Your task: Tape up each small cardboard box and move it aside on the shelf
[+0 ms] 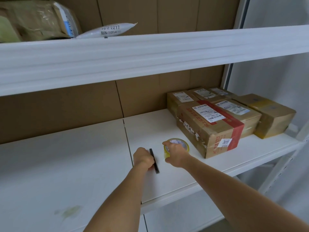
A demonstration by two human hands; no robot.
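On the white shelf [66, 164], the left hand [143, 159] curls around a black pen-like tool [154, 161]; the right hand [175, 153] grips the tape roll [177, 144]. At two o'clock stand the cardboard boxes [217, 118], the nearest tagged "3011". At eleven o'clock, far above, a white parcel [108, 30] reads "2217".

A white poly mailer [107, 30] printed with black digits is lying at the upper left of the frame, on the upper shelf board. Just left of it, a crumpled brown parcel [36, 19] with a blue-and-white label is sitting. Brown cardboard sheets [70, 106] are lining the back, mid-frame.
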